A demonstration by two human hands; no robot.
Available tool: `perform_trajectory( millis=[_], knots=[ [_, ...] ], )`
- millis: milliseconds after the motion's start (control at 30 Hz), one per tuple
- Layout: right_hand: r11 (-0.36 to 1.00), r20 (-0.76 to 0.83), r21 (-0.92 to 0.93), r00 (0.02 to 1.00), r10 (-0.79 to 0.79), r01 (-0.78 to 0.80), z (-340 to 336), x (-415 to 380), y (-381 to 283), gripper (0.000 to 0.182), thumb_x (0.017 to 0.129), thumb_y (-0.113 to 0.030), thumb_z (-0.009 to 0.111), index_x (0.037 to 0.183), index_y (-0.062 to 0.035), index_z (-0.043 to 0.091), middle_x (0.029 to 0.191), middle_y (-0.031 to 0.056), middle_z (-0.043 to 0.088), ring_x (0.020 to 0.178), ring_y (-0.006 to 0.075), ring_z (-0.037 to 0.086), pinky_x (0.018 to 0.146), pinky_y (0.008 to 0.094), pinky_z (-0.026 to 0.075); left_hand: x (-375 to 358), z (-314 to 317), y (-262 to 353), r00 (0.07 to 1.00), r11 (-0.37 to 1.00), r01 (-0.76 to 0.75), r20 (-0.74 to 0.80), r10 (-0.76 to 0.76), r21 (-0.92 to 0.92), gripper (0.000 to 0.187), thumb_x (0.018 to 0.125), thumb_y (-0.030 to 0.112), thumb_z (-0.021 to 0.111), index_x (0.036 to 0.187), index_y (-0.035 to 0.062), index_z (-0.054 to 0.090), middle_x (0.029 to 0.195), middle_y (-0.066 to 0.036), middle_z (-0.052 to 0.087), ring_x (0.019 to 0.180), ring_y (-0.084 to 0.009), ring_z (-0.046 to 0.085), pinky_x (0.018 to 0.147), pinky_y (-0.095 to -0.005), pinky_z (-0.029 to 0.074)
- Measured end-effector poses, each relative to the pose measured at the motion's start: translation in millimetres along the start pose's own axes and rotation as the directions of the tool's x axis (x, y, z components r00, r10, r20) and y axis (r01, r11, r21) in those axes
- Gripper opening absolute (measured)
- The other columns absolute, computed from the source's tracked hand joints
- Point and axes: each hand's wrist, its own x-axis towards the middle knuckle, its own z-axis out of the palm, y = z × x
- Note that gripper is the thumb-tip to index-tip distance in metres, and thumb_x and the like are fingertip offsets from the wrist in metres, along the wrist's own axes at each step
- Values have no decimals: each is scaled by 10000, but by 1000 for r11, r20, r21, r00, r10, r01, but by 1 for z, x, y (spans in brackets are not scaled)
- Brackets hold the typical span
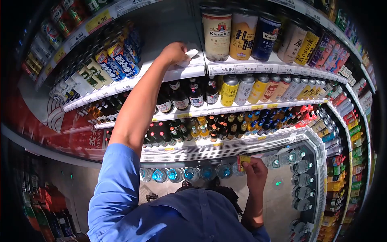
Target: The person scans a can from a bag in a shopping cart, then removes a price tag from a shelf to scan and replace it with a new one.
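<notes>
My left hand (pixel 174 53) reaches over the upper shelf (pixel 161 69) with its fingers closed on a white wipe (pixel 191 54), perhaps paper or cloth. The wipe rests on or just over the bare shelf surface, left of a large cream Kaisarkin can (pixel 217 36). Low in front of my body, my right hand (pixel 255 171) pinches a small yellow and red price tag (pixel 243 161). That tag is apart from the shelves, above the large water bottles on the floor.
Blue and yellow cans (pixel 117 60) stand left of my left arm. Dark glass bottles (pixel 195 93) and a row of tall cans (pixel 246 90) fill the shelf below. Price labels (pixel 227 69) line the shelf edge. Large water bottles (pixel 175 174) stand along the cooler's base.
</notes>
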Motion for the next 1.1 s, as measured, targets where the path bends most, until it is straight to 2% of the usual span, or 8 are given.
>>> perform_trajectory(
  millis=[100,167,200,267,400,500,700,1100],
  knots=[
    [1000,7,-6,1000,-10,10,7,1,-1,101,914,-53,735,973,16,691,859,25,668,742,58,561,669,222,447,-30,-2,-2,940,905,-303,-249,233,-300,235,786,86,807,972,38,672,923,-102,718,870,-191,679,791,-330,535],
    [999,12,-33,999,-32,32,8,1,1,96,905,-47,737,961,19,696,849,33,671,745,64,569,674,225,452,-79,-9,19,854,699,-492,-444,272,-519,167,809,35,773,920,29,649,915,-97,706,871,-171,672,796,-315,532],
    [997,20,-50,998,-55,56,9,1,1,96,899,-48,740,954,20,699,848,41,677,748,72,578,677,230,458,-116,-18,36,851,833,-418,-478,220,-362,129,805,-17,733,875,24,632,901,-84,687,871,-170,673,792,-299,530],
    [991,43,-88,994,-97,100,11,2,-1,96,889,-49,744,941,21,703,845,57,689,753,88,595,683,242,470,-155,-19,29,663,774,-631,-557,501,-55,165,719,-94,660,811,37,620,965,-118,680,967,-234,670,873,-339,536],
    [946,115,-227,971,-211,233,22,6,-17,78,869,-30,720,926,21,707,856,103,711,762,161,647,700,274,496,-209,-18,38,410,635,-746,-612,676,202,258,618,-132,662,782,63,625,1000,-97,705,986,-318,681,836,-391,539],
    [914,183,-242,941,-286,325,37,10,-34,96,843,0,680,931,20,714,865,124,717,789,229,684,721,304,517,-233,-17,33,459,659,-741,-618,638,131,262,622,-140,672,790,59,641,1017,-111,708,1002,-322,691,836,-391,546],
    [821,267,-212,840,-473,530,66,13,-61,178,767,41,645,931,20,712,911,129,713,835,225,665,769,317,514,-263,-15,26,456,663,-741,-646,613,106,305,637,-179,635,842,43,594,1020,-129,716,998,-331,700,898,-414,566],
    [565,386,-291,635,-669,772,113,9,-88,192,753,-79,794,938,-118,756,1127,86,687,960,266,663,757,350,545,-293,-8,16,448,645,-763,-684,576,44,346,695,-228,584,891,32,467,1109,-246,693,1055,-370,709,883,-402,593]
  ],
)
